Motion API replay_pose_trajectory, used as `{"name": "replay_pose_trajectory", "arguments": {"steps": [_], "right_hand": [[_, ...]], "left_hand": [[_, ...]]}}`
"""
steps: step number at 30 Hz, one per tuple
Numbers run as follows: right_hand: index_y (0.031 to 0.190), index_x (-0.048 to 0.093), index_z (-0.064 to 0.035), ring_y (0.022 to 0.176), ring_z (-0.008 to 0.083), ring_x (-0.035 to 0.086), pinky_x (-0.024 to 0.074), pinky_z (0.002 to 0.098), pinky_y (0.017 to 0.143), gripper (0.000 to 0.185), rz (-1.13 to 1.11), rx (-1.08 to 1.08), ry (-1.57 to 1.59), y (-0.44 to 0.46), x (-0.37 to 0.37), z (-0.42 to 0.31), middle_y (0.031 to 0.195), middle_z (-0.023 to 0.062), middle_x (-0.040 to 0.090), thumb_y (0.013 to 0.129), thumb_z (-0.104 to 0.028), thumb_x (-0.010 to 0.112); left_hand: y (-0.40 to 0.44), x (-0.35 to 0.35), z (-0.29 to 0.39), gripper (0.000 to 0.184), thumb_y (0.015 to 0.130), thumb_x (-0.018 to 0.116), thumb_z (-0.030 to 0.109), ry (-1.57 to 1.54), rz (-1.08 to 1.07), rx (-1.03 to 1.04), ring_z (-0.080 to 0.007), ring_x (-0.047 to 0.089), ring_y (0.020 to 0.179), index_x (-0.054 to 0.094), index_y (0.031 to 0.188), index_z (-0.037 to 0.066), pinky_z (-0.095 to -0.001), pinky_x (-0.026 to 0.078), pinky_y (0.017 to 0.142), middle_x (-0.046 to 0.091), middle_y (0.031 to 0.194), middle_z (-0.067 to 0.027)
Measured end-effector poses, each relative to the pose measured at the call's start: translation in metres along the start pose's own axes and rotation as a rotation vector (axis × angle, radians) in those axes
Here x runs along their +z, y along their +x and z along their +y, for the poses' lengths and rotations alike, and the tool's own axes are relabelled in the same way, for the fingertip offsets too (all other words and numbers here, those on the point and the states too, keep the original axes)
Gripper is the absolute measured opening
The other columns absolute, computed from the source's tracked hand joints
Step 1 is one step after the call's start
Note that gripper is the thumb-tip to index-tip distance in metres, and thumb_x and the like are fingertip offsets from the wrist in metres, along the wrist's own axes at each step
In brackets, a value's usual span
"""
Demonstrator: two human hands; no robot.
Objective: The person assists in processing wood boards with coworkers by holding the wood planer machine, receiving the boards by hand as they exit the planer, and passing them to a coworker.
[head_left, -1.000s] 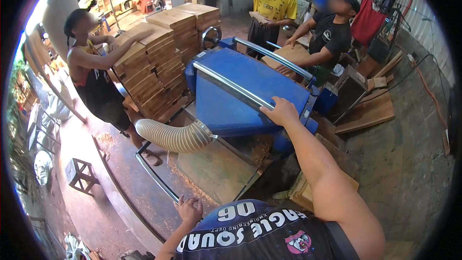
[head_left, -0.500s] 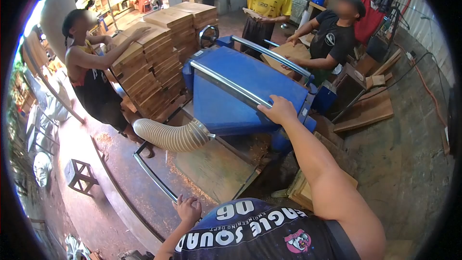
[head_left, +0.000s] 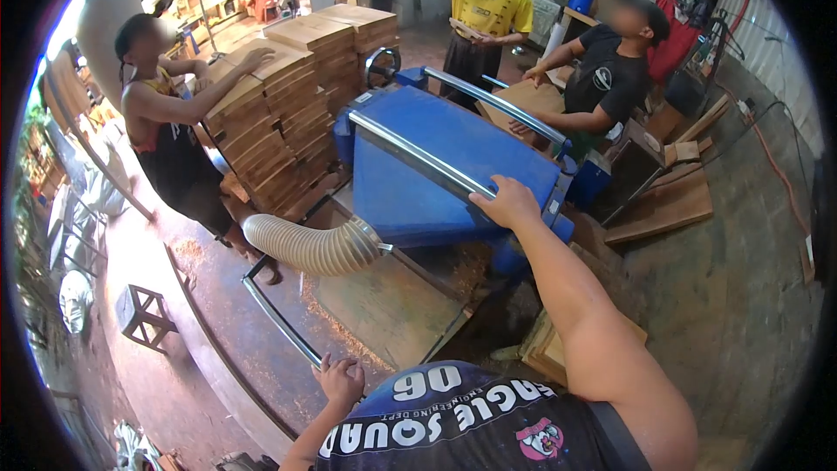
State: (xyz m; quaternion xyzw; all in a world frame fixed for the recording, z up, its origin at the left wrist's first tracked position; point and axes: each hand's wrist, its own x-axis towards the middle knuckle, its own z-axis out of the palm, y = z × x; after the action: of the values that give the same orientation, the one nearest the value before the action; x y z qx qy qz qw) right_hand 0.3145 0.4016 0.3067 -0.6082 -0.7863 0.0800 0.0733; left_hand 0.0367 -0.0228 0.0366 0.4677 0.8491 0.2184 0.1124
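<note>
right hand (head_left: 507, 202) touching long silver metal roller (head_left: 418, 153), three o'clock; left hand (head_left: 341, 379) touching thin silver metal rail (head_left: 280, 324), seven o'clock; cannot tell fingers' grip.

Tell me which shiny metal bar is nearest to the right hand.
The nearer bar of the two atop the blue machine; only its end is at the right hand.

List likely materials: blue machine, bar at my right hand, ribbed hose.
Blue machine: probably painted metal, with flat, smooth panels. Bar: polished metal, apparently, with mirror-like highlights. Ribbed hose: likely flexible plastic, from its curve and tan ridges.
</note>
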Motion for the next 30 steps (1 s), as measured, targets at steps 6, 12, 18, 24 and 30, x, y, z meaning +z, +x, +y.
{"name": "replay_pose_trajectory", "arguments": {"steps": [6, 12, 18, 24, 30], "right_hand": [[0.15, 0.055, -0.0087, 0.137, 0.0355, 0.057, 0.0463, 0.0464, 0.114, 0.086, -0.031, 0.027, -0.015, 0.0, -0.001, -0.003, 0.148, 0.0178, 0.061, 0.093, -0.072, 0.062], [0.149, 0.056, -0.0074, 0.136, 0.0358, 0.058, 0.0464, 0.046, 0.114, 0.086, -0.033, 0.02, -0.011, -0.002, -0.005, -0.004, 0.147, 0.0182, 0.061, 0.092, -0.071, 0.063], [0.147, 0.059, -0.0053, 0.133, 0.0374, 0.06, 0.0475, 0.0467, 0.112, 0.086, 0.025, 0.022, 0.001, -0.003, 0.0, -0.003, 0.143, 0.0199, 0.064, 0.091, -0.07, 0.065], [0.144, 0.061, -0.0045, 0.131, 0.0377, 0.061, 0.0482, 0.0464, 0.111, 0.083, 0.067, -0.01, 0.023, 0.0, 0.007, -0.001, 0.142, 0.0209, 0.064, 0.089, -0.067, 0.069], [0.144, 0.062, -0.0046, 0.13, 0.0378, 0.062, 0.0482, 0.0468, 0.111, 0.082, 0.07, 0.0, 0.018, -0.001, 0.005, -0.002, 0.14, 0.0207, 0.065, 0.089, -0.066, 0.069]], "left_hand": [[-0.001, 0.001, -0.001, 0.02, 0.082, 0.076, 0.033, 0.011, 0.012, 0.01, -0.0352, 0.051, 0.142, 0.083, 0.095, 0.02, -0.0708, 0.019, 0.121, 0.08, 0.111, -0.0022], [-0.001, -0.001, -0.001, 0.021, 0.081, 0.076, 0.032, -0.005, 0.02, 0.018, -0.035, 0.051, 0.141, 0.083, 0.096, 0.019, -0.07, 0.019, 0.122, 0.079, 0.112, -0.0021], [0.0, 0.0, -0.002, 0.022, 0.082, 0.075, 0.034, -0.017, 0.0, 0.002, -0.0354, 0.052, 0.141, 0.083, 0.097, 0.02, -0.0704, 0.018, 0.122, 0.079, 0.112, -0.0021], [-0.001, -0.002, -0.001, 0.023, 0.086, 0.074, 0.038, 0.017, 0.006, 0.011, -0.0352, 0.052, 0.141, 0.083, 0.096, 0.021, -0.072, 0.019, 0.121, 0.08, 0.111, -0.0018], [-0.002, 0.001, -0.004, 0.023, 0.088, 0.073, 0.039, 0.006, 0.007, 0.013, -0.0342, 0.052, 0.141, 0.083, 0.098, 0.021, -0.0728, 0.019, 0.12, 0.079, 0.113, -0.0006]]}}
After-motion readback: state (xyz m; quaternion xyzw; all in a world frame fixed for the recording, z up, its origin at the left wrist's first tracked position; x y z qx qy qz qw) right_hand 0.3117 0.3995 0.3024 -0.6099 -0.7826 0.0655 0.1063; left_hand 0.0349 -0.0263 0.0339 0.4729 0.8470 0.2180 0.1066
